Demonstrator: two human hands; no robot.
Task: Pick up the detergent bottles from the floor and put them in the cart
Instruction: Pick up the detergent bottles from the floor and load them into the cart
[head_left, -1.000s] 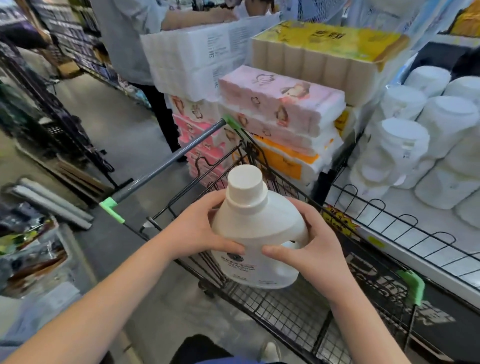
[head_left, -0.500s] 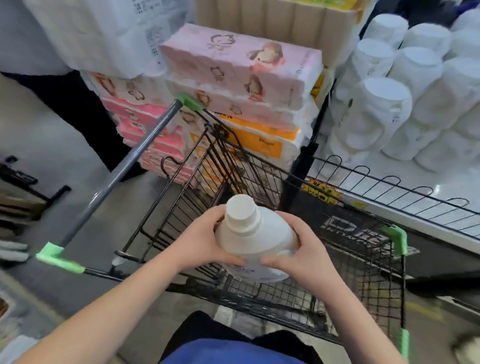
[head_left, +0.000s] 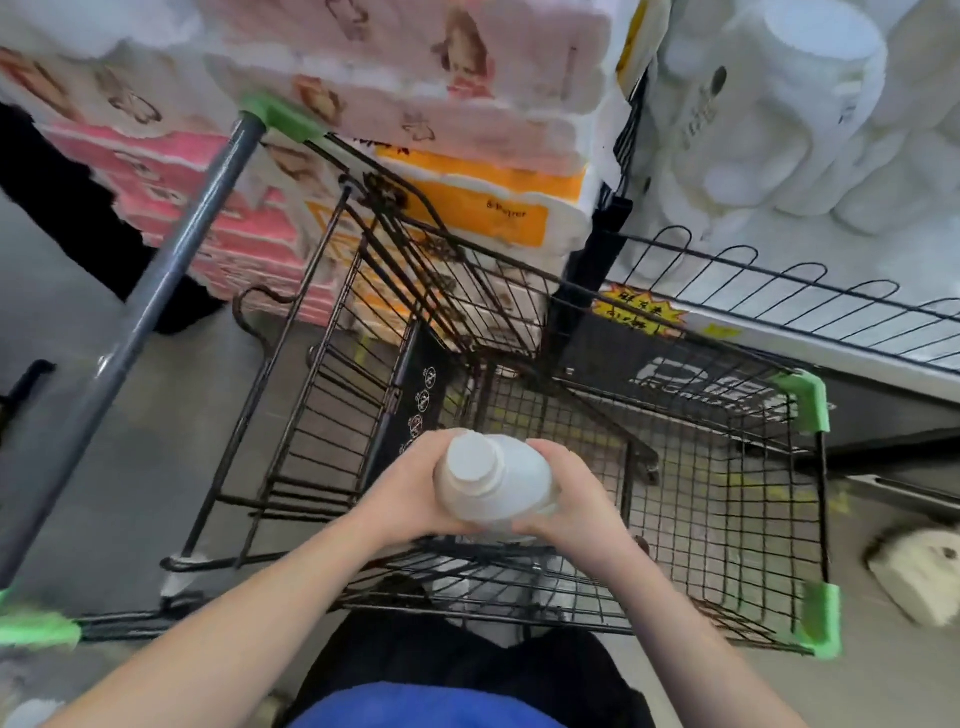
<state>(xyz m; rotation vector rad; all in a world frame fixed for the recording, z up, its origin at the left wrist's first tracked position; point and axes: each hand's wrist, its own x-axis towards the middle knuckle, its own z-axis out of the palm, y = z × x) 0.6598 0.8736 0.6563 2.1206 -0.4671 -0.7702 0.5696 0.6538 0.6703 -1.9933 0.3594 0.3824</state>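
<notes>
A white detergent bottle (head_left: 491, 480) with a white cap is held upright between both hands, low inside the black wire cart (head_left: 727, 499). My left hand (head_left: 405, 491) grips its left side and my right hand (head_left: 566, 493) wraps its right side. The bottle sits near the cart's near edge, over the mesh floor; its base is hidden by my hands. Whether it touches the mesh I cannot tell. The cart has a grey handle bar (head_left: 156, 312) with green end caps at the left.
Stacked packs of tissue paper (head_left: 415, 119) stand beyond the cart. A shelf with a black wire rail (head_left: 779, 280) holds white paper rolls (head_left: 779, 104) at the right. A pale pack (head_left: 919, 577) lies on the floor right of the cart. A person's dark trouser leg (head_left: 67, 208) stands at far left.
Both hands have lowered the bottle from above the cart's rim down into the basket. My view has tilted downward and moved closer over the cart.
</notes>
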